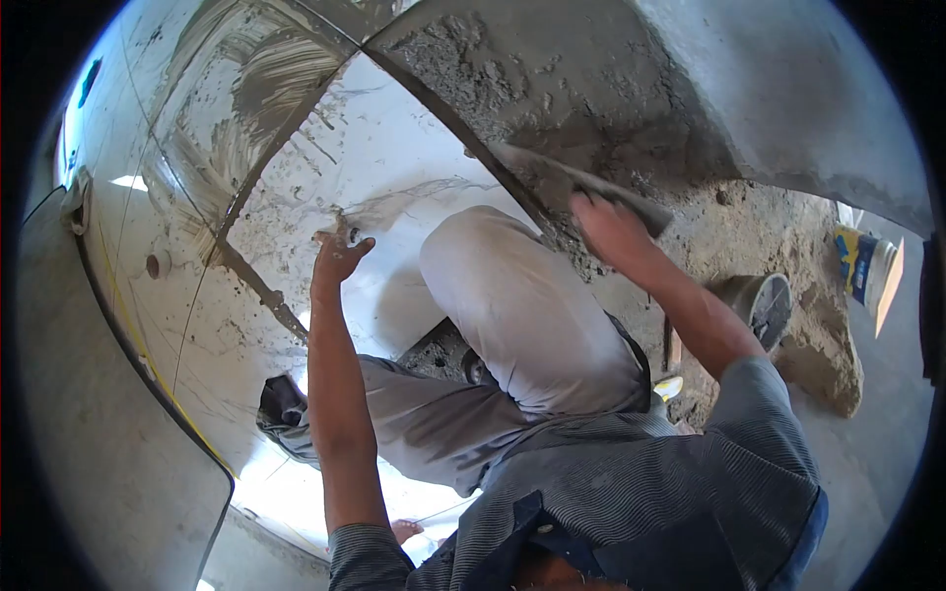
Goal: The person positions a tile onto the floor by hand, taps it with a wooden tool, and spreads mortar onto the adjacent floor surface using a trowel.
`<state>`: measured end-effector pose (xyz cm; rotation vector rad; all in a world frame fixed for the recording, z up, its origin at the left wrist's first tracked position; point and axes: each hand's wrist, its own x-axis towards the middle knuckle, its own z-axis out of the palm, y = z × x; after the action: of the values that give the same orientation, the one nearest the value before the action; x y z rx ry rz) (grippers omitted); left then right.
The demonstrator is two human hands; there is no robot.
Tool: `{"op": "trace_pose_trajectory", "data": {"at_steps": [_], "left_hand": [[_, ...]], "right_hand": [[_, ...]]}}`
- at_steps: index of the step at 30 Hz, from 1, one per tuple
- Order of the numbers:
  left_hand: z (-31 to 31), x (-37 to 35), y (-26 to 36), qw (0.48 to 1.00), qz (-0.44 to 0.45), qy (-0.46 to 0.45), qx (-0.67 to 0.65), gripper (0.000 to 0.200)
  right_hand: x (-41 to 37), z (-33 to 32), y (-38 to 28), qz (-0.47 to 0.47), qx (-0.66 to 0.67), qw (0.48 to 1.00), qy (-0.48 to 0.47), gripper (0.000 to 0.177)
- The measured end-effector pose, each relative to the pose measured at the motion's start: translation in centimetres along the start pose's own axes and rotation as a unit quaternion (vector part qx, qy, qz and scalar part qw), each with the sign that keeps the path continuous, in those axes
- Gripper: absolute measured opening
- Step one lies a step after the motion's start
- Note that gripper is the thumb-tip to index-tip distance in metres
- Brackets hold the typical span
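My right hand (613,231) grips a long flat plastering trowel (552,169), its blade lying across the edge of the wet grey mortar (562,89). A dark joint separates that mortar from a large white marbled tile (409,128). Over the tile, at the left, my left hand (340,258) is open, thumb and fingers apart, with mortar smears on the fingers. Splashes of mortar dot the tile beneath it.
Beside my right arm stands a bucket (769,307) next to a sandy heap (828,345). A blue and yellow container (859,261) sits farther right. Mortar-smeared tiles (266,74) lie at the upper left, and a yellow cord (163,379) runs along the left.
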<state>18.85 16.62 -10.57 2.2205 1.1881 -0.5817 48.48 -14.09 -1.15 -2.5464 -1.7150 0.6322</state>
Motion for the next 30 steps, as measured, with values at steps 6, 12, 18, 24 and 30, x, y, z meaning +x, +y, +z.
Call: {"op": "trace_pose_trajectory", "data": {"at_steps": [6,12,18,24,30], "left_hand": [[-1.0,-0.8,1.0,0.999,-0.002,-0.014,-0.036,0.088],[-0.4,-0.2,0.1,0.999,-0.04,-0.03,-0.011,0.095],[0.1,0.2,-0.6,0.999,-0.011,-0.026,-0.033,0.097],[0.2,0.7,-1.0,0.999,0.008,-0.043,-0.017,0.098],[-1.0,-0.5,0.7,0.999,0.0,-0.04,-0.027,0.093]], "right_hand": [[13.9,-4.0,-2.9,-0.056,-0.03,0.997,0.049,0.016],[19.5,-6.0,-4.2,-0.06,-0.091,0.994,-0.013,0.022],[15.3,-6.1,-4.3,-0.073,-0.097,0.986,-0.117,0.021],[8.2,-4.2,-2.3,-0.064,-0.063,0.989,-0.113,0.017],[1.0,-2.7,-0.7,-0.011,-0.032,0.987,-0.155,0.016]]}}
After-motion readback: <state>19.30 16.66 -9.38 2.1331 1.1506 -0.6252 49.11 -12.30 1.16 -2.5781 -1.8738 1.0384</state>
